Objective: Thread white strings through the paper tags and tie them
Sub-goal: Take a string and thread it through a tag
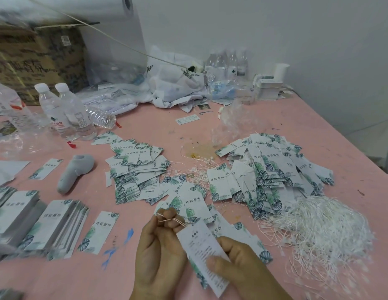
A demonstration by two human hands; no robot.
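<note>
White paper tags [136, 169] bear green and dark-blue leaf prints; strings [318, 224] are white; the table [156, 124] is pink, stained yellow-brown mid-table, blue-smeared near its front edge.

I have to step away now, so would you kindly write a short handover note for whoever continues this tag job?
Left hand: pinches a white string that runs to the tag's top.
Right hand: holds the tag, thumb on its face.
Whether that string is tied yet cannot be told.
Loose strings lie in a heap to the right; a tag pile with strings sits behind it.
Scattered tags lie centre; neat stacks at left.
Left: finish this tag, then continue with the rest.
</note>
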